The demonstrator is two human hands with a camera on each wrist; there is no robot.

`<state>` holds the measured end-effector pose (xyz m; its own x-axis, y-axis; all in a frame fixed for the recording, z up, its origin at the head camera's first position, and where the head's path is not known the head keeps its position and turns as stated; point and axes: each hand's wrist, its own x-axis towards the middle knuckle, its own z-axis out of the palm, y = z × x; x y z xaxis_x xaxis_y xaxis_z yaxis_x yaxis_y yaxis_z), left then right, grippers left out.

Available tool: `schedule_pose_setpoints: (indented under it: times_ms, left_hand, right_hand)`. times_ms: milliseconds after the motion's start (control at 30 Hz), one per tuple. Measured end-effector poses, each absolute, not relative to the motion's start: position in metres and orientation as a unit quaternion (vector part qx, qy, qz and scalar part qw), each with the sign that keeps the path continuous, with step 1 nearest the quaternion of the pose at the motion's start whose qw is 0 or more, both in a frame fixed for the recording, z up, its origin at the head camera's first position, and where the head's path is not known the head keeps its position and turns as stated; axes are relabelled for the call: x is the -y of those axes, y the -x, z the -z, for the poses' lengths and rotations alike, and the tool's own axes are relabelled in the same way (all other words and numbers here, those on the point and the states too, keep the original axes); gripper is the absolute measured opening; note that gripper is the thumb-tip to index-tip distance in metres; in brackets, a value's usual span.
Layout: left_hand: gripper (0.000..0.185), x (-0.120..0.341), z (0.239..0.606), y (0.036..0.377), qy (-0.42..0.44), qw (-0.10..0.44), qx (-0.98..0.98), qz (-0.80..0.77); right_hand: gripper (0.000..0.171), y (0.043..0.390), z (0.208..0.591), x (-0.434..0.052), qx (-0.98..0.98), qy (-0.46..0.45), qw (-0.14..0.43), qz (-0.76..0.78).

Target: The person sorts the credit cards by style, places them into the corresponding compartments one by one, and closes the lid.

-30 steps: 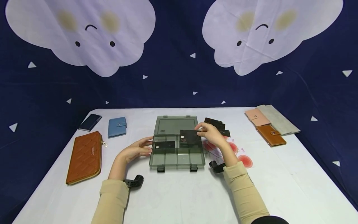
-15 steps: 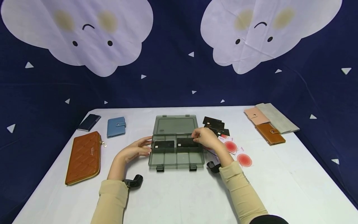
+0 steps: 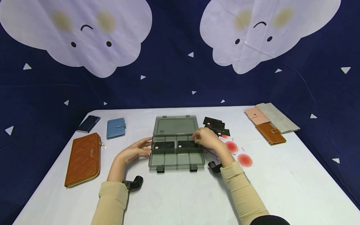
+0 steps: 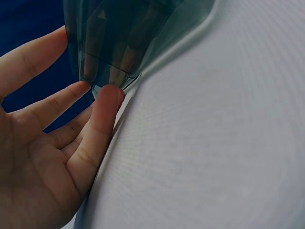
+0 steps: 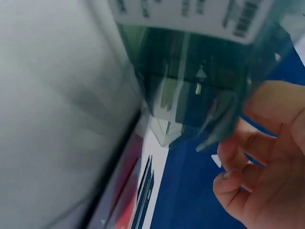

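A clear grey compartment box [image 3: 176, 160] lies open at the table's middle, its lid [image 3: 175, 126] flat behind it. Two black cards lie in its back compartments, one left [image 3: 164, 145], one right [image 3: 185, 144]. My right hand [image 3: 207, 139] has curled fingers at the right card's right end and pinches it. In the right wrist view the right hand's fingers [image 5: 248, 186] curl beside the box wall [image 5: 190, 95]. My left hand [image 3: 134, 152] touches the box's left wall with straight fingers. Its fingertips [image 4: 108, 93] meet the box corner [image 4: 119, 43].
Several black cards [image 3: 217, 126] and white cards with red circles [image 3: 244, 160] lie right of the box. A long brown wallet [image 3: 83, 159], a blue wallet [image 3: 116, 128] and a dark wallet [image 3: 88, 123] lie left. Pink [image 3: 254, 115], grey [image 3: 278, 118] and brown [image 3: 271, 133] wallets lie far right.
My right hand has brought the black card down from above the box into the right back compartment. The left hand has stayed on the box's left wall.
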<state>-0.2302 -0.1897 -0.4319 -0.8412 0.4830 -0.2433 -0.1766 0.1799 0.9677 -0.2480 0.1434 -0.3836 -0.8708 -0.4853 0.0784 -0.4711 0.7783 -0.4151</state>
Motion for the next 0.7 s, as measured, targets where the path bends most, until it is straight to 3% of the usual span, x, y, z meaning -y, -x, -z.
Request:
schedule_pose_setpoints:
  times_ms: [233, 400, 700]
  left_hand:
    - [0.077, 0.189, 0.432, 0.231, -0.111, 0.262, -0.720, -0.633]
    - [0.078, 0.189, 0.432, 0.230, -0.111, 0.262, -0.720, -0.633]
    - [0.077, 0.190, 0.433, 0.230, -0.114, 0.260, -0.720, -0.634]
  right_hand:
    - [0.020, 0.264, 0.378, -0.174, -0.931, 0.200, -0.005, 0.305]
    - [0.024, 0.287, 0.383, -0.205, -0.945, 0.157, -0.017, 0.286]
    - [0.049, 0.314, 0.389, -0.232, -0.974, 0.091, 0.080, 0.191]
